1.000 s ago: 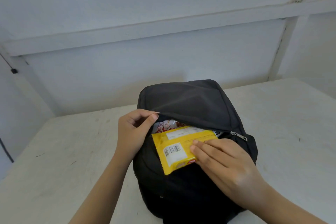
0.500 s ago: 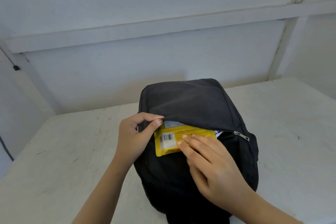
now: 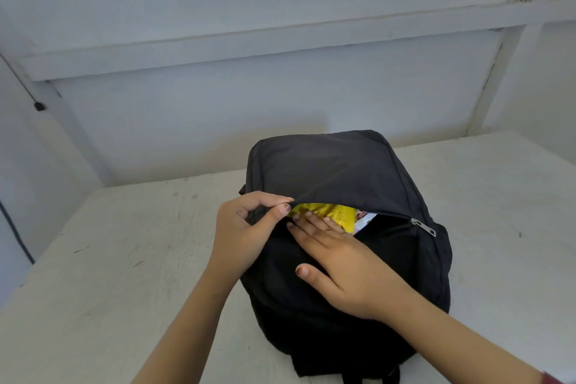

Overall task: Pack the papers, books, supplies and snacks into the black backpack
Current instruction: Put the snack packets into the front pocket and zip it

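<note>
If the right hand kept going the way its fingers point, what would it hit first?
The yellow snack packet; fingers of the right hand seem to touch it inside the open black backpack.

Left hand (image 3: pixel 249 227): thumb and forefinger pinch the opening edge of the black fabric backpack (image 3: pixel 327 171), other fingers curled underneath, wrist roughly straight. Right hand (image 3: pixel 339 262): palm down, flat, fingers (image 3: pixel 314 223) straight and close together, tips at the opening, thumb splayed left. Both forearms bare, reaching forward, left from bottom centre, right from lower right, converging.
</note>
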Tool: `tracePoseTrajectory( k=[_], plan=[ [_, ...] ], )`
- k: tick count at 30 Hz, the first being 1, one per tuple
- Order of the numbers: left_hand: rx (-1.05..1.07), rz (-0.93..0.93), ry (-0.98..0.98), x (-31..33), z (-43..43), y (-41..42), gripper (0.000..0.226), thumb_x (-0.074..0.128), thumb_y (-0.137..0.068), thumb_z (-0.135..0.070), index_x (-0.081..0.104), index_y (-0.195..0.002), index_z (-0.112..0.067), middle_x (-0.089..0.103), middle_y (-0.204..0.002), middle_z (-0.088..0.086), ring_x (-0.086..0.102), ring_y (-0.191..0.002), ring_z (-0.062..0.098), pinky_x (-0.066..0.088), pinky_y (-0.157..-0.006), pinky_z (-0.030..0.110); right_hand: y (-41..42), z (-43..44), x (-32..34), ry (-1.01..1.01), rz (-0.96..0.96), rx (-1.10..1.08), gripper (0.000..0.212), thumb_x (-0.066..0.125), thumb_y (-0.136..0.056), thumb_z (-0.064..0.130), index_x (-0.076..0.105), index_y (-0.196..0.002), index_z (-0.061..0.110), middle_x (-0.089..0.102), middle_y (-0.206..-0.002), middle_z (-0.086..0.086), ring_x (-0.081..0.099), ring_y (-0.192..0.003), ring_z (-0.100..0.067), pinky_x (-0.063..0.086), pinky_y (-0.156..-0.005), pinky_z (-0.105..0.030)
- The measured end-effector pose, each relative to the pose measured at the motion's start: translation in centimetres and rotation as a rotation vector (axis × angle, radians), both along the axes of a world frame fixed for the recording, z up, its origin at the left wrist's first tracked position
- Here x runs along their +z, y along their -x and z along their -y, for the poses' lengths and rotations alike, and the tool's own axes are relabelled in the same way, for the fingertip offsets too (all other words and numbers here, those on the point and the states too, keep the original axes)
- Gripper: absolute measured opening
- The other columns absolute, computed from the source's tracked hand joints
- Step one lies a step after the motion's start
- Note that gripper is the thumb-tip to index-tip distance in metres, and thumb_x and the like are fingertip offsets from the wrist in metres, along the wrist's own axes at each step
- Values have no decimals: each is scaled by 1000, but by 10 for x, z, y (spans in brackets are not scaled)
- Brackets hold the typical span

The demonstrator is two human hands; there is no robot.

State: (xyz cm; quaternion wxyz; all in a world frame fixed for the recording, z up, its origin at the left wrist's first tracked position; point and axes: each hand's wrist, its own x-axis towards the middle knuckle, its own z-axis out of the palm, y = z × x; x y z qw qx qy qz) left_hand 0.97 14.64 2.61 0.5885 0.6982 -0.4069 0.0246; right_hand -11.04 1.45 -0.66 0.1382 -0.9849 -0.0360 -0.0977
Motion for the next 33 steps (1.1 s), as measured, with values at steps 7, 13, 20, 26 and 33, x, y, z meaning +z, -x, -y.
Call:
tracePoseTrajectory(
  k=[7,13,20,26,33],
  plan=[
    [13,26,-57,-5,-2,-1,24,67,-81,-3,70,-83,-27,70,-87,-15,65,-83,1,48,-71,9,29,4,1,32,198,-38,53,20,-101,46,52,-133,18,52,-138,3,37,-133,-8,16,-115,-22],
    [-44,130,-300,-8,-2,-5,24,71,-79,-9,70,-79,-33,68,-83,-24,63,-85,-5,44,-76,4,51,8,-13,74,262,-130,54,19,-101,43,56,-129,16,53,-136,3,40,-132,-11,28,-109,-32],
    [-65,170,-387,-6,0,-7,26,72,-79,-8,68,-73,-34,67,-85,-24,63,-85,-5,42,-79,3,43,11,-20,150,235,-212,55,15,-101,42,54,-132,18,51,-138,4,37,-134,-10,22,-110,-40],
    [-66,185,-400,-11,1,-2,7,68,-79,-26,68,-79,-33,67,-87,-24,62,-90,-3,41,-80,2,62,17,-13,-136,554,-226,37,41,-95,30,68,-113,14,65,-116,3,56,-112,-11,38,-100,-27],
    [26,438,-279,-11,24,33,12,64,-77,-31,63,-89,-27,60,-96,-20,55,-99,2,43,-86,22,78,58,-10,-148,605,-761,40,42,-82,34,65,-107,12,57,-86,0,41,-76,-12,34,-70,-27]
  ],
)
